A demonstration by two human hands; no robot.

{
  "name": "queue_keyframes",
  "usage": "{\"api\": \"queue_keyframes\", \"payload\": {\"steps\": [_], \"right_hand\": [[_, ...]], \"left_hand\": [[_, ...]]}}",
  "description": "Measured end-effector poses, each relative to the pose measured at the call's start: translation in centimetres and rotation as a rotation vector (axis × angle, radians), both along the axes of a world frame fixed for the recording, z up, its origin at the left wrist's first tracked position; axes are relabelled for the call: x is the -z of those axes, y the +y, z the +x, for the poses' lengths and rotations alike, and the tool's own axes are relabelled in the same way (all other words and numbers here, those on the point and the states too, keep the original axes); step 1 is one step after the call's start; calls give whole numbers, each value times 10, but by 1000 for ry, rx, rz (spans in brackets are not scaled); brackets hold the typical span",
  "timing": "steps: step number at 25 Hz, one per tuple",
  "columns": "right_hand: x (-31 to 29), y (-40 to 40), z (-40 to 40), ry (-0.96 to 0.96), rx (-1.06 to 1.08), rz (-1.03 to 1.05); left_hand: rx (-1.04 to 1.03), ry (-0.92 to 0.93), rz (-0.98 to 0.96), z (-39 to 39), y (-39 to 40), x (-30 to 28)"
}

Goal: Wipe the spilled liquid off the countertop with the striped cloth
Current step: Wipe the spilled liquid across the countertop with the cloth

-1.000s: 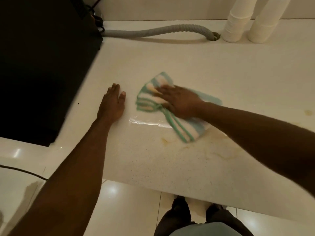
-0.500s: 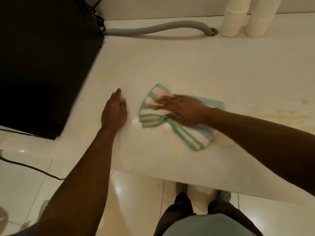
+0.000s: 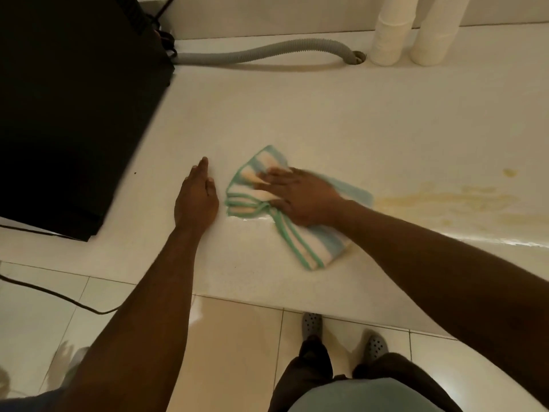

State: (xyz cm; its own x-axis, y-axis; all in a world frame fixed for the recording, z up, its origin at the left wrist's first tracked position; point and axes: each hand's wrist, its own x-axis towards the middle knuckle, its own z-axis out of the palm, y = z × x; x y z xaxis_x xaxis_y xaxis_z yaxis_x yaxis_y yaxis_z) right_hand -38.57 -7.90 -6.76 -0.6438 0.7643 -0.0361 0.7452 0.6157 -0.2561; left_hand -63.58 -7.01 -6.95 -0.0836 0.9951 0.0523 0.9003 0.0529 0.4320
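Striped cloth (image 3: 312,242) lies bunched on the pale counter (image 3: 356,120), right hand (image 3: 300,199) spread flat on top — palm pressing, no grip closed around it. Left hand (image 3: 196,200) flat and empty just beside, bracing. Cloth looks soft, light, limp; likely drags and folds when wet, so pressure near its middle suits best. Yellowish spilled liquid (image 3: 451,203) streaks the counter to the right — not yet wiped.

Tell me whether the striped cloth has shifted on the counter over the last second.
Yes. The striped cloth under the right hand has slid toward the countertop's near edge, away from the grey hose at the back.
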Motion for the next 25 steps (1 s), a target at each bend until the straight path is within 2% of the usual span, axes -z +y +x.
{"api": "queue_keyframes", "payload": {"steps": [2, 5, 8, 13, 18, 25], "right_hand": [[-4, 15, 41, 7, 116, 34], [-11, 55, 124, -112, 397, 34], [-9, 59, 180, -38, 600, -18], [-7, 26, 243, 38, 747, -17], [-4, -12, 327, 28, 900, 12], [-1, -103, 437, 16, 1090, 73]], "left_hand": [[-9, 42, -26, 3, -5, 0], [26, 127, -77, 23, -14, -1], [163, 167, -64, 71, -3, -5], [332, 146, -100, 168, 29, -13], [458, 186, -87, 236, 52, -11], [525, 209, -118, 291, 78, -5]]}}
